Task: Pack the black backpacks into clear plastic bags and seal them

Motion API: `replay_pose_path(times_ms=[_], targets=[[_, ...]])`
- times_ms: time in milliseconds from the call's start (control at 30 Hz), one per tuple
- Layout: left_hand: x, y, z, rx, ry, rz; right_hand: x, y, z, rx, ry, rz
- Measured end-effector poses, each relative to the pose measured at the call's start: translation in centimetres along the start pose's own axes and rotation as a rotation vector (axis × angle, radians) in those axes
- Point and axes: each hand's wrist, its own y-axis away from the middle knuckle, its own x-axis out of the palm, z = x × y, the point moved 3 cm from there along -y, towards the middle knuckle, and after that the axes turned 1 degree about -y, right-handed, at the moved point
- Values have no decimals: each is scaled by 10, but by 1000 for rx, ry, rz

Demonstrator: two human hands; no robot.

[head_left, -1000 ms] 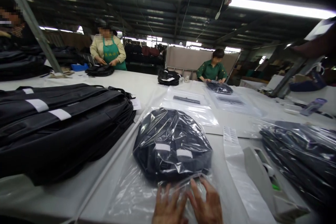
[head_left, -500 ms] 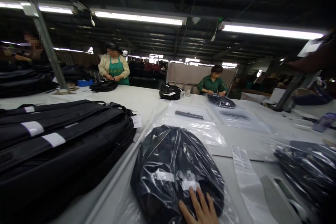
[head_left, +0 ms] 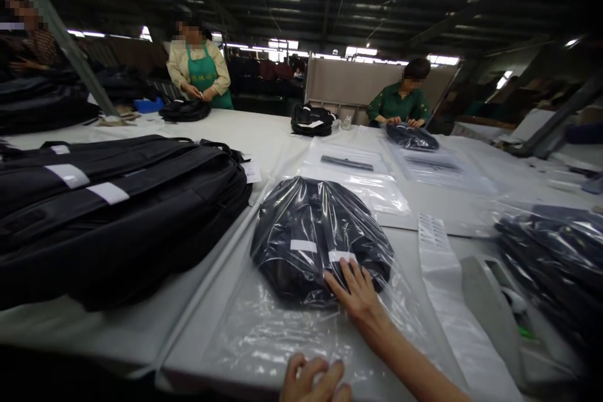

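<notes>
"Lying in the middle of the near worktop, what's that dark thing?"

"A backpack with white bands on its straps, inside a clear plastic bag whose loose end spreads toward the near edge."

"And the hands?"

"The right hand rests on the plastic over the backpack's near part, fingers spread, clutching nothing. The left hand is down at the near edge, fingers curled by the loose plastic; whether it pinches any, I can't tell from here."

"What's around it?"

"On the left, a big pile of black backpacks. On the right, a long white strip, then more bagged dark goods. At the far side, a person in a green shirt has both hands on another wrapped bundle."
</notes>
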Motion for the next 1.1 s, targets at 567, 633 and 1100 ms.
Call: replay_pose_path(times_ms=[567, 633, 1100], targets=[[-64, -2, 114, 226, 4, 313, -62, 64, -4, -63, -181, -103], [-68, -7, 108, 180, -8, 299, -58, 67, -3, -60, -190, -95], [-65, 11, 152, 257, -32, 464, -34, 87, -18, -42, -277, 27]])
